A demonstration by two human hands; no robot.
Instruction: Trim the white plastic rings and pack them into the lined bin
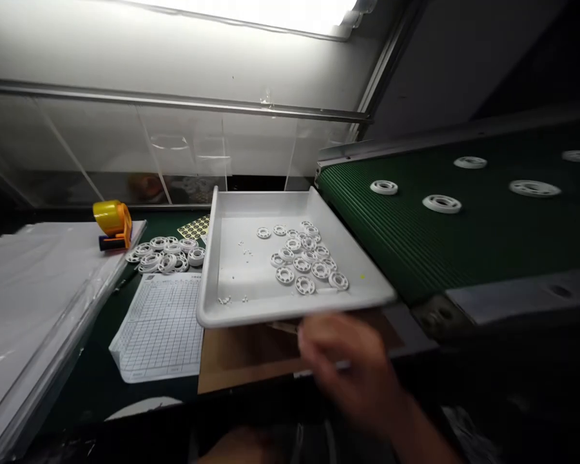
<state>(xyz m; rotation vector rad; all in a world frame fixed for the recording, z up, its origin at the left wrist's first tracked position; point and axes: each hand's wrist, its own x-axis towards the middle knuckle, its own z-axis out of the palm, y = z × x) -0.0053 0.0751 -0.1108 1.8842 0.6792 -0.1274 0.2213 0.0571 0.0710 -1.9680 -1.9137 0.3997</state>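
A white tray (251, 312) holds many white rings (301, 264) with holes, gathered toward its right side, and small white bits at its left. Just below the tray's front edge is my right hand (350, 364), blurred, with its fingers curled; what lies between them cannot be made out. Low at the bottom edge, my left hand (241, 448) shows only as a dark, blurred part, its fingers hidden. A brown board (232, 361) lies under the front of the tray.
On the right, a green conveyor belt (410, 245) carries several white rings. More rings (169, 253) lie left of the tray, above a gridded sheet (162, 325). A yellow tape dispenser (113, 222) stands on wrapped white sheets (33, 290).
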